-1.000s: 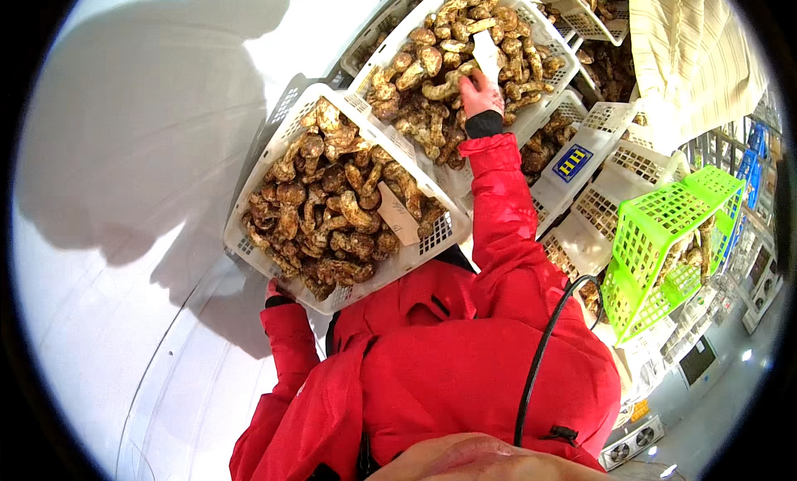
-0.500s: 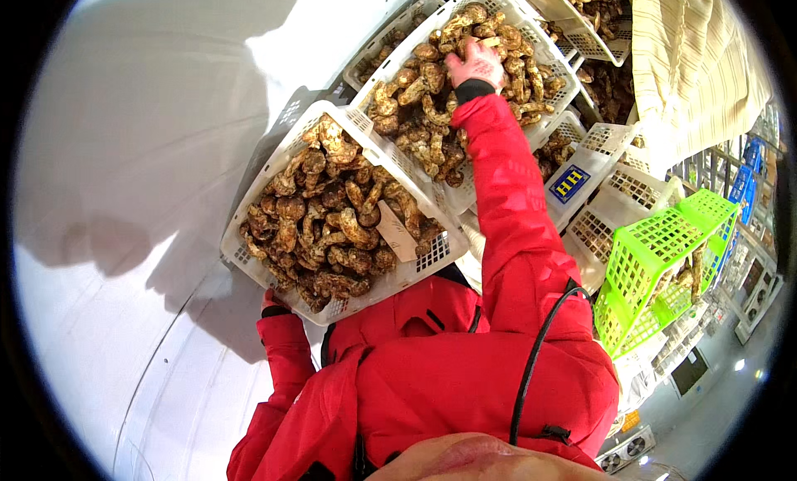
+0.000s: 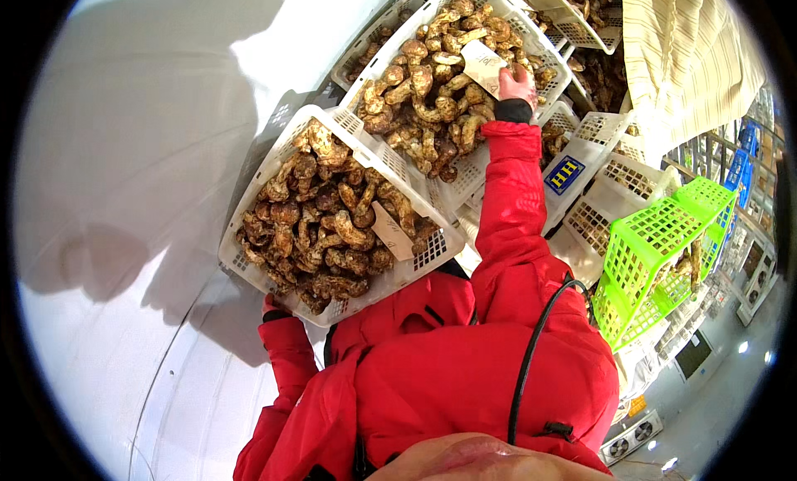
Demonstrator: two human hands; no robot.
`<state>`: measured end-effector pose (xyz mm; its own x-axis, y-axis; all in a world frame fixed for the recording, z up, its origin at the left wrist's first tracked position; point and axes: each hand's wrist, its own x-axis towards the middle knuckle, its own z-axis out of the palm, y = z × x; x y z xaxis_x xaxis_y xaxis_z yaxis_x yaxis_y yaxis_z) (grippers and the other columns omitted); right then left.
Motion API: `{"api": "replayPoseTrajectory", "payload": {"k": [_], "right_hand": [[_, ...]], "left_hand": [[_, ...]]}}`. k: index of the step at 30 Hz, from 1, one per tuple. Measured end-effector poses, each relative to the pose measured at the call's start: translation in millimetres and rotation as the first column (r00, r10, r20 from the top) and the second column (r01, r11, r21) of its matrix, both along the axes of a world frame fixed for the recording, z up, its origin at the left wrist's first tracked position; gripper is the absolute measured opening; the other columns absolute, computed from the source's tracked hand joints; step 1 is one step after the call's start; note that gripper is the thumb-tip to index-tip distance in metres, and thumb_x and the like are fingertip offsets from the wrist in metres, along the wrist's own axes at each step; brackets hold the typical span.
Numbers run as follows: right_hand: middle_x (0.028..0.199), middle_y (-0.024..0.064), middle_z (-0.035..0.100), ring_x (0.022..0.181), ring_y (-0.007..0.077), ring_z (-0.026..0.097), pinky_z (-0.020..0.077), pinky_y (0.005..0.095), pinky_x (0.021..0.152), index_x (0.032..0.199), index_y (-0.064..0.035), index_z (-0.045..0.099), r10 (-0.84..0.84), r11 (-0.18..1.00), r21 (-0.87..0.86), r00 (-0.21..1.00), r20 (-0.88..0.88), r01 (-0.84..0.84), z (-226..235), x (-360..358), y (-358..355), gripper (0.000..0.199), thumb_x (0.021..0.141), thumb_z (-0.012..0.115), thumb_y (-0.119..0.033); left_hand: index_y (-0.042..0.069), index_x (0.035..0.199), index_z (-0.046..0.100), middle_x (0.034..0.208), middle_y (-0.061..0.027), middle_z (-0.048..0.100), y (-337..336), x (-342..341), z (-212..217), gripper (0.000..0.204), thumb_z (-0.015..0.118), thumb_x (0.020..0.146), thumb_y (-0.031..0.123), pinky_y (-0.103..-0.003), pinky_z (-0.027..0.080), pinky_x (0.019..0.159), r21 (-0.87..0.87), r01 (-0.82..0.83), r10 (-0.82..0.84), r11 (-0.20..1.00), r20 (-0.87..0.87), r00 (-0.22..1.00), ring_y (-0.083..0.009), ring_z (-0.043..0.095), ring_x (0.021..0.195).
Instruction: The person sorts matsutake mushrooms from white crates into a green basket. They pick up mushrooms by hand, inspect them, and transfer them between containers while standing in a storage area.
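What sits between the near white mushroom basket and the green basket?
In the head view, the person's red-sleeved right arm crosses between the near white basket and the green basket.

The right hand (image 3: 518, 84) pinches a pale paper slip (image 3: 484, 66) over the far white basket (image 3: 540, 107) of brown mushrooms (image 3: 423, 107). Just nearer than that basket sits a second white basket (image 3: 274, 132) — also full, with its own slip (image 3: 392, 230) — the left hand (image 3: 272, 305) under its near edge. Right of the far basket, well apart, hangs a green basket (image 3: 656, 249).
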<state>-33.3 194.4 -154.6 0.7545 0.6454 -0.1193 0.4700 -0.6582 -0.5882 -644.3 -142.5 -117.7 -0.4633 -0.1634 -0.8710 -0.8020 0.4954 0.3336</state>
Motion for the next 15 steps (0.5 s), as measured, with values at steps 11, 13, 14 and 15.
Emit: {"api": "replayPoseTrajectory", "payload": {"k": [11,13,14,15], "right_hand": [[0.109,0.0113,0.050,0.099,0.0269,0.047,0.0401,0.0357,0.082,0.110,-0.0089,0.048,0.358,0.881,-0.288,0.927,-0.115,-0.376,6,-92,-44,0.046,0.068,0.060,-0.024],[0.110,0.0115,0.049,0.099,0.0270,0.047,0.0400,0.0354,0.083,0.110,-0.0090,0.049,0.384,0.874,-0.240,0.903,-0.193,-0.423,10,-83,-46,0.046,0.068,0.060,-0.024],[0.110,0.0118,0.049,0.099,0.0272,0.047,0.0398,0.0353,0.083,0.110,-0.0090,0.048,0.371,0.880,-0.239,0.909,-0.190,-0.409,9,-82,-49,0.047,0.067,0.060,-0.024],[0.110,0.0118,0.049,0.099,0.0272,0.047,0.0398,0.0353,0.083,0.110,-0.0090,0.048,0.371,0.880,-0.239,0.909,-0.190,-0.410,9,-81,-53,0.047,0.067,0.060,-0.024]], "left_hand": [[0.003,0.104,0.046,0.097,-0.0126,0.054,13,12,10,0.033,0.039,0.078,0.022,-0.051,0.043,0.077,0.069,0.040,-0.047,0.997,0.102,0.994,-0.0325,0.052,0.089],[0.003,0.102,0.046,0.095,-0.0124,0.055,11,11,9,0.032,0.039,0.078,0.022,-0.052,0.043,0.076,-0.003,0.056,-0.056,0.998,0.022,0.998,-0.0323,0.052,0.088],[0.003,0.100,0.047,0.093,-0.0123,0.055,8,8,7,0.030,0.039,0.078,0.022,-0.051,0.044,0.075,0.020,0.032,-0.032,0.999,0.017,0.999,-0.0322,0.053,0.085],[0.003,0.099,0.048,0.090,-0.0122,0.056,4,5,5,0.029,0.040,0.078,0.022,-0.050,0.044,0.074,0.043,0.007,-0.008,0.999,0.011,1.000,-0.0320,0.054,0.083]]}}
